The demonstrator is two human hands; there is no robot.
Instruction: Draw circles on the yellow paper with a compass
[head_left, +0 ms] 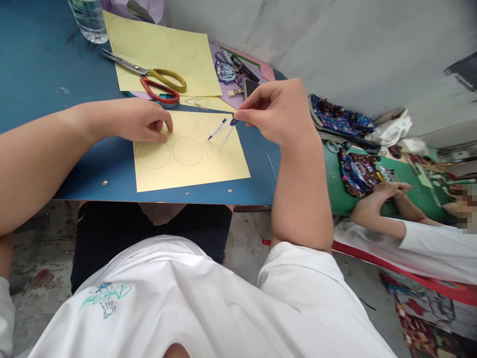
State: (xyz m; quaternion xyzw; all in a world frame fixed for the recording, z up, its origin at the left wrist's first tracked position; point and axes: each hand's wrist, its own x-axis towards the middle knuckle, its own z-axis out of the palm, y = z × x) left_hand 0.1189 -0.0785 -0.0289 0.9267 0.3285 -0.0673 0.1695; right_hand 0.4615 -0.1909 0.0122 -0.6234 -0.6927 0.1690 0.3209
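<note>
A pale yellow sheet of paper (160, 176) with several pencil circles on it lies near the table's front edge. My right hand (278, 112) pinches the top of a blue and white drawing compass (233, 122), its legs spread over the circle at the sheet's right side. My left hand (147, 122) rests on the sheet's left part, fingers loosely bent and apart, with nothing in it. Behind it, scissors (143, 72) with one yellow and one red handle lie partly open on a second yellow sheet (160, 44), which also bears circles.
On the blue table (40, 59) stand a clear water bottle (89, 22) and, near the wall, a heap of small stationery (238, 69). A set square (196, 102) lies between the sheets. To the right, a person's arms (380, 204) rest at a green table (335, 194) with pouches.
</note>
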